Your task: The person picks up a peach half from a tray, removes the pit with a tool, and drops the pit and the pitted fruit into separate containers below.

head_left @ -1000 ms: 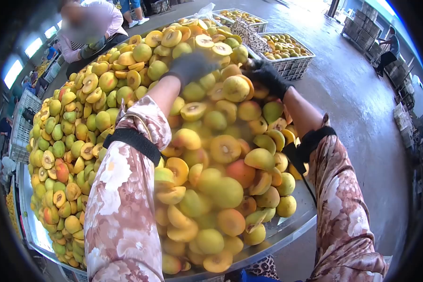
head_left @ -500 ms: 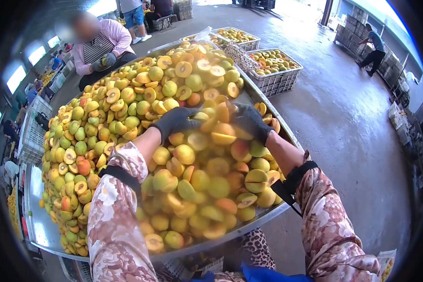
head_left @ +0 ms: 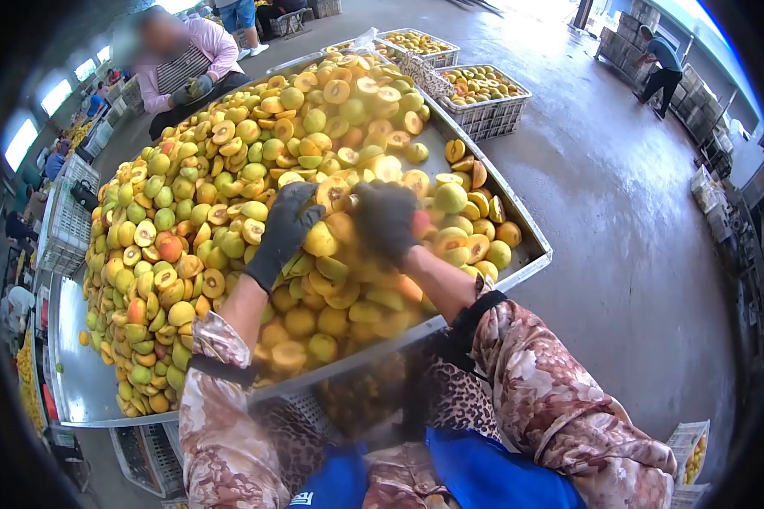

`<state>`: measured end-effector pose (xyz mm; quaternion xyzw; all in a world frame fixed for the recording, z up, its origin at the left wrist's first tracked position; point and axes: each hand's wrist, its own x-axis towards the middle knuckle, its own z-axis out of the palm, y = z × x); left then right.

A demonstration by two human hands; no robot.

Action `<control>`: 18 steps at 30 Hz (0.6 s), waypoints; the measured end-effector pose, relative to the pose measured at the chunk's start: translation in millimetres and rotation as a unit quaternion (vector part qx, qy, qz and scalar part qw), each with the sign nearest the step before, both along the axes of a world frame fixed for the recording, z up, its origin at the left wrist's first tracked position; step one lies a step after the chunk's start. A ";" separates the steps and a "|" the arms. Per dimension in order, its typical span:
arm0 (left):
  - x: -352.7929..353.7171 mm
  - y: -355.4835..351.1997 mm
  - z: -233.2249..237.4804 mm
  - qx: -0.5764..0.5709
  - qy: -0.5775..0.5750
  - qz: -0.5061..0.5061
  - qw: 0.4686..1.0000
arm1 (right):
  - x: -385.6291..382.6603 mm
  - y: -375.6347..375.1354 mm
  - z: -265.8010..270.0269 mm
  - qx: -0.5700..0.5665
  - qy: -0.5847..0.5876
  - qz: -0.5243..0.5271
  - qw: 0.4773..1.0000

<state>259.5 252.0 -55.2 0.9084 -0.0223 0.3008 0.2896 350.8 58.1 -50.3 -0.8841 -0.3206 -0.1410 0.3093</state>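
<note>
A big heap of whole and halved yellow-green fruit (head_left: 178, 246) lies on a metal-rimmed table (head_left: 530, 265). My left hand (head_left: 287, 231), in a dark glove, is over the middle of the heap, its fingers curled against a halved fruit (head_left: 333, 193). Just right of it, my right hand (head_left: 386, 220), also gloved, is low among the fruit and smeared by motion; its fingers and anything in them cannot be made out. Smudges on the lens blur the fruit around both hands.
Across the table sits a person in a pink top (head_left: 212, 55), with gloved hands near the heap's edge. Crates of fruit (head_left: 492, 119) stand beyond the table's right edge. Another person (head_left: 664, 72) bends at stacked crates (head_left: 624, 55) at the back right.
My right hand has moved left and down, closer to my left hand. My left hand has shifted slightly left. More of my lap and blue apron shows as the view has tilted down.
</note>
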 end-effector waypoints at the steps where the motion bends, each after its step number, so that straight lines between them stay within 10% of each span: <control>1: -9.8 -4.0 -1.3 -0.014 -0.021 0.013 1.000 | -6.0 2.9 -0.9 0.021 -0.020 -0.018 0.999; 4: -43.4 -22.8 2.3 -0.141 -0.038 0.022 0.989 | -22.0 4.7 -2.3 0.041 -0.018 -0.016 0.999; 11: -130.5 -43.0 -8.1 0.060 -0.026 0.209 0.976 | -79.9 36.3 -2.5 0.065 0.008 0.085 0.994; 18: -185.7 -84.1 -36.0 -0.026 0.030 0.268 0.963 | -114.8 42.8 -9.1 0.028 -0.090 0.178 0.980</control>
